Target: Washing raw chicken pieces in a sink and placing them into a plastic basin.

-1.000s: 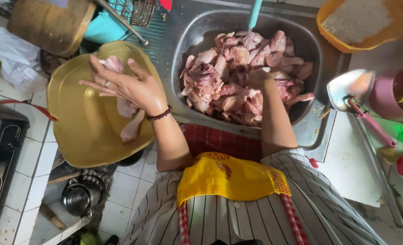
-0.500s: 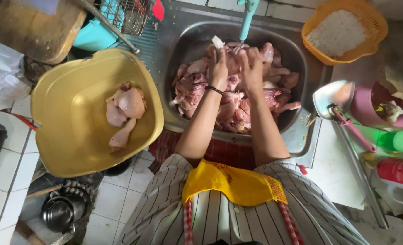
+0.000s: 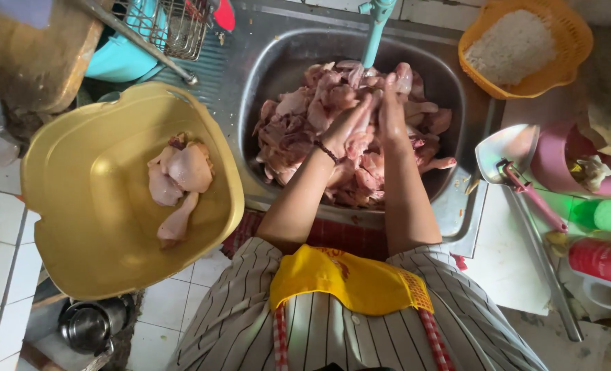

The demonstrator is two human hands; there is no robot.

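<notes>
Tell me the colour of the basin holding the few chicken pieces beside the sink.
The basin is yellow, seen clearly in the head view.

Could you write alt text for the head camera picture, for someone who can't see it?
Seen from above, a person's left hand and right hand together hold a raw chicken piece over a steel sink heaped with chicken, under a teal tap. To the left, a yellow basin holds a few washed pieces.

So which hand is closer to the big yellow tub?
Left. The left hand is over the sink's chicken pile, on the side toward the yellow tub; the right hand is just beyond it.
</notes>
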